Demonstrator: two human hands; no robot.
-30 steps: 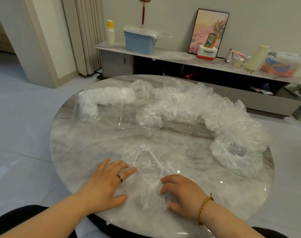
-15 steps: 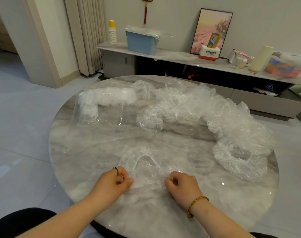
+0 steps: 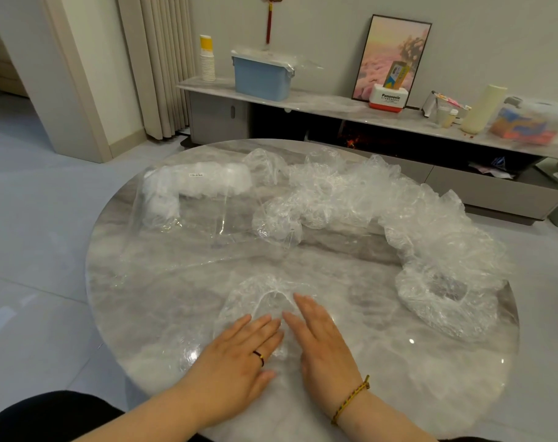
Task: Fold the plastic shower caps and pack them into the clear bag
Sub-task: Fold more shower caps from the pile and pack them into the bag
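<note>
While pressing palm-down on thin film, gripping nothing: left hand, fingers straight and close together; just beside it, right hand, equally flat, fingertips almost meeting the left's.

Under both sets of fingers, one shower cap, spread on the table, its gathered elastic rim arching just ahead of the fingertips.

Judged very light, limp and slippery on the polished stone. Likely to puff back open or trap air once released. Best flattened with whole palms, then pinched at the elastic rim, the firmest part, for folding.

Further ahead and off to the right of the right hand, a loose pile of unfolded caps, curving round.

Ahead and left of the left hand, well apart, the clear bag, lying flat, with what look like folded caps at its far end.
</note>
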